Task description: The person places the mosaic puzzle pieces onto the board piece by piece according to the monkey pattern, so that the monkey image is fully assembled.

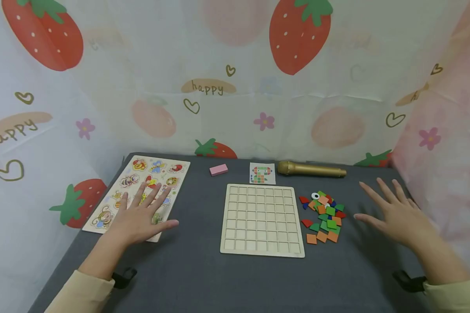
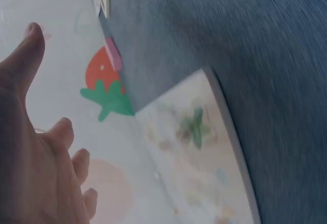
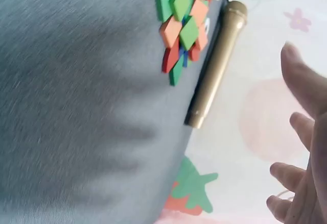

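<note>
Sleeves point(image 1: 80, 291) nearest; step reads as idle readiness, nothing in hand; next move would probably call for right fingers to pinch a tile; left hand point(image 1: 139, 219) spread above picture board point(image 1: 162, 176), right hand point(image 1: 399, 217) spread, apart from loose tiles point(image 1: 331, 224); thumbs inward, backs up; grid board point(image 1: 262, 219) between hands, tiles at its right.

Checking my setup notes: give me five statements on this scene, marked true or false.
1. The grid board lies between the picture board and the colored tiles. True.
2. The colored tiles fill the grid board. False: they lie beside it.
3. The pattern card sits between the pink block and the golden microphone. True.
4. The left hand and right hand both have spread fingers. True.
5. The right hand grips the golden microphone. False: it holds nothing.
</note>
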Tool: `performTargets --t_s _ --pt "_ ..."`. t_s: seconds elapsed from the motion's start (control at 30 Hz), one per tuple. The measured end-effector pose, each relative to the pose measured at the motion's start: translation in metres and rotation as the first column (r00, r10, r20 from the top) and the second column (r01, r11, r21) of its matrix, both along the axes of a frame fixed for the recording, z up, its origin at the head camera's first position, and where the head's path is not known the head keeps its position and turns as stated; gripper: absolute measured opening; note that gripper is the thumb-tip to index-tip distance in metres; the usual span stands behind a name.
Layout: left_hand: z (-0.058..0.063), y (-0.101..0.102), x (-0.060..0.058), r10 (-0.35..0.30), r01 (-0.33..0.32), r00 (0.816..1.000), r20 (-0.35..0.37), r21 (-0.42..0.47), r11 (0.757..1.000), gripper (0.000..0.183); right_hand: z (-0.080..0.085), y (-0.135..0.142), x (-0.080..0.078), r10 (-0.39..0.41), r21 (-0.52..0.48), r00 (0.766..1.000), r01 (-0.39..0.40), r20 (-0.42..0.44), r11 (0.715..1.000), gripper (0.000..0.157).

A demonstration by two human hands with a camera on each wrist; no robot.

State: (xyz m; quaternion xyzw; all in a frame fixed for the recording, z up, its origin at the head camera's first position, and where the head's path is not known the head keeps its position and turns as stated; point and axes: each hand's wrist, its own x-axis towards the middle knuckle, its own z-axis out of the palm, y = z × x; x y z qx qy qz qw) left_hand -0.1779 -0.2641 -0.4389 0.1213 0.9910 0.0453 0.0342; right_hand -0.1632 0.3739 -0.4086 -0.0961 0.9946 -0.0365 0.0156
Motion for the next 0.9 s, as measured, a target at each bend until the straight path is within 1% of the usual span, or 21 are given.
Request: performTargets --t_s 0.1,0.17,0.27,0.37,0.4,0.63,0.73,0.9 --pt "-0.005 0.008 -0.003 -0.005 0.005 1.000 0.004 0.032 0.999 0.103 -0.003 -0.005 -0.006 0.010 -0.026 1.000 -0.011 -0.018 1.000 0.094" --pt "-0.009 0.014 -0.006 -0.021 0.021 1.000 0.004 0.064 0.998 0.102 -0.004 -0.008 -0.009 0.013 -0.047 1.000 -0.014 -0.026 0.999 0.093" --pt "-0.013 0.025 -0.010 -0.059 0.057 0.998 0.009 0.143 0.988 0.100 -0.007 -0.014 -0.014 0.016 -0.080 1.000 -0.018 -0.019 0.997 0.091" --pt "-0.017 0.035 -0.013 -0.088 0.083 0.996 0.019 0.191 0.978 0.096 -0.010 -0.020 -0.018 0.026 -0.108 1.000 -0.026 -0.006 0.994 0.088" --pt "-0.018 0.038 -0.014 -0.092 0.086 0.995 0.023 0.199 0.976 0.096 -0.011 -0.022 -0.019 0.030 -0.114 1.000 -0.031 -0.005 0.993 0.087" --pt "-0.026 0.053 -0.022 -0.109 0.104 0.994 0.017 0.171 0.980 0.096 -0.016 -0.039 -0.023 0.021 -0.140 1.000 -0.023 -0.016 0.990 0.075" --pt "-0.031 0.059 -0.026 -0.123 0.115 0.992 0.034 0.185 0.976 0.096 -0.018 -0.049 -0.025 0.014 -0.149 1.000 -0.017 -0.019 0.989 0.067" --pt "-0.038 0.068 -0.031 -0.157 0.140 0.986 0.052 0.233 0.962 0.095 -0.024 -0.062 -0.030 0.024 -0.186 0.998 -0.034 -0.057 0.982 0.051"
